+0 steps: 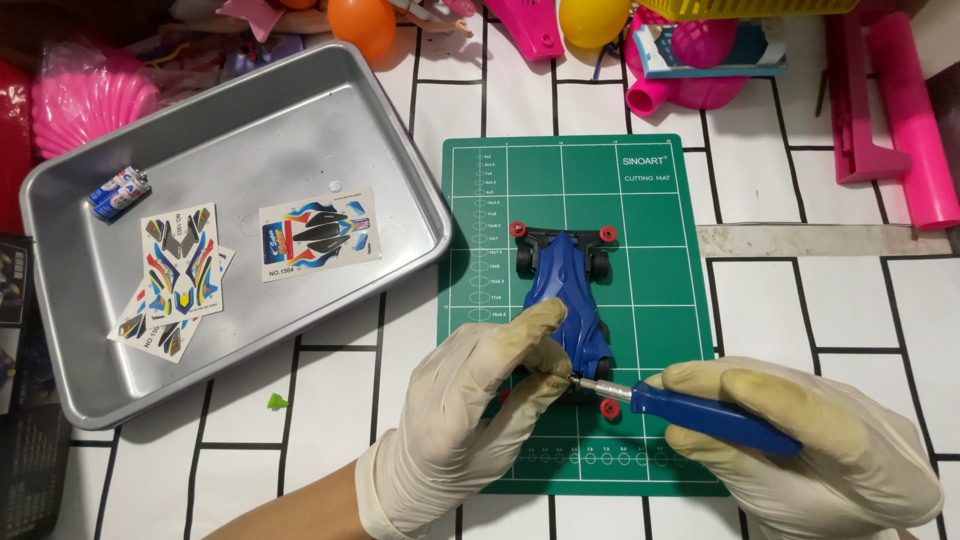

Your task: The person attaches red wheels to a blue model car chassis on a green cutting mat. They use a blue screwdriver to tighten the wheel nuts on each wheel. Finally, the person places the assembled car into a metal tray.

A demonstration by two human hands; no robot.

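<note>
We hold a blue toy race car (568,290) on a green cutting mat (660,220) that lies on the bench (860,310), whose white top is marked with black brick-like lines. Our left hand (470,410), in a pale glove, rests over the near end of the car, its fingers (530,330) curled against the blue body and pressing it down onto the mat. Our right hand (810,440), gloved the same way, is wrapped around the blue handle of a small screwdriver (690,408); its fingers are closed tight on the handle. The metal tip of the screwdriver meets the rear of the car, just beside the left thumb. Small red rollers show at the car's corners.

To the left of the mat sits a metal tray (400,160). Inside it lie sticker sheets (180,280) and two small batteries (118,190). A tiny green piece (277,402) lies on the bench just below the tray. Pink and orange toys crowd the far edge.
</note>
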